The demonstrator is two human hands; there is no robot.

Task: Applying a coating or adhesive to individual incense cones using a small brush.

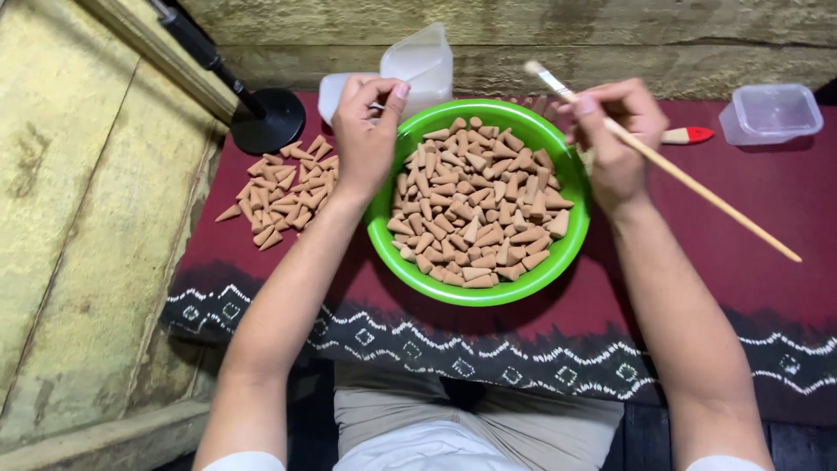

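Left hand (366, 131) pinches something too small for me to identify, at bowl's (567, 174) far-left rim | right hand (615, 139) grips brush (663, 161) over far-right rim | cones (475, 205) fill bowl, centre

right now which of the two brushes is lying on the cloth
The red-tipped brush beside the clear lidded tub; the other, a long plain-handled brush, is held in the right hand.

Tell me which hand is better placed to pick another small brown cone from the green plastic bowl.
Left, probably. The left hand hovers at the rim of the green plastic bowl beside the small brown cones, while the right hand grips a long wooden brush.
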